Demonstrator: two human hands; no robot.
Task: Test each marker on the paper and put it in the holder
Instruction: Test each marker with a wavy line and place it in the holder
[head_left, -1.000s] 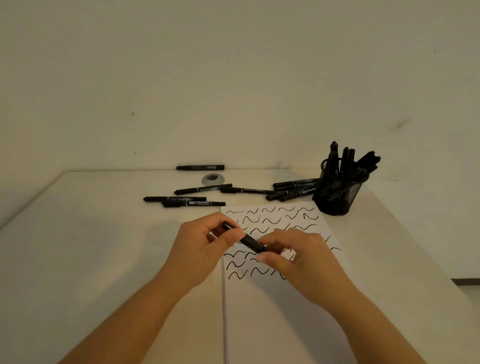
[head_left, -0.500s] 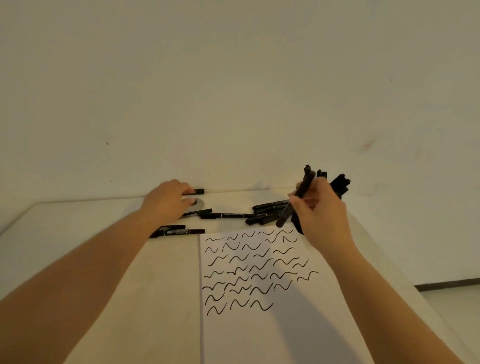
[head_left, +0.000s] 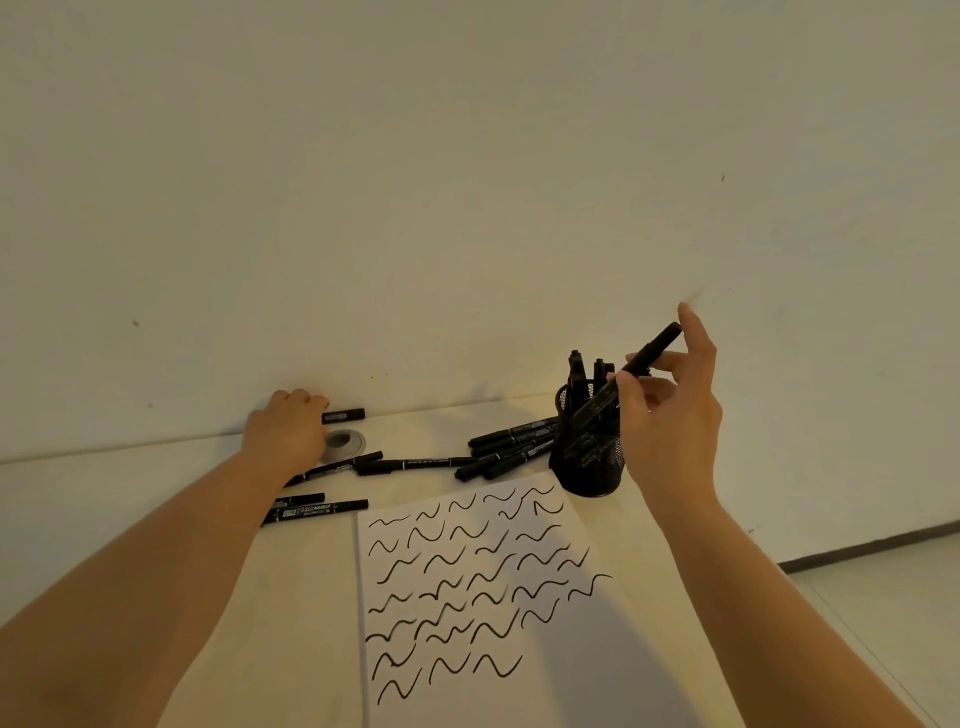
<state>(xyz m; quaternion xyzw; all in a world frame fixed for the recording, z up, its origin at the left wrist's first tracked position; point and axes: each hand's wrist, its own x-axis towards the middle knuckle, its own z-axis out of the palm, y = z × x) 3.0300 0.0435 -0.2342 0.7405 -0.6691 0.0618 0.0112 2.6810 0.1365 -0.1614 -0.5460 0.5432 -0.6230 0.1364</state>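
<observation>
The right hand (head_left: 670, 410) is pinching a black marker (head_left: 626, 373) between thumb and fingers, index finger sticking up, and it's tilting the lower end down over the rim of the mesh holder (head_left: 584, 462). The holder is sitting just below-left of that grip, already stuffed with markers, near the table's (head_left: 130, 499) back edge by the wall (head_left: 415, 182). The paper (head_left: 613, 649) with squiggles is lying under the right forearm. The left hand (head_left: 288, 428) is reaching far out, fingers curling over a marker at the wall (head_left: 343, 415), next to a grey ring (head_left: 347, 442). Loose markers (head_left: 511, 447) are lying between both hands.
</observation>
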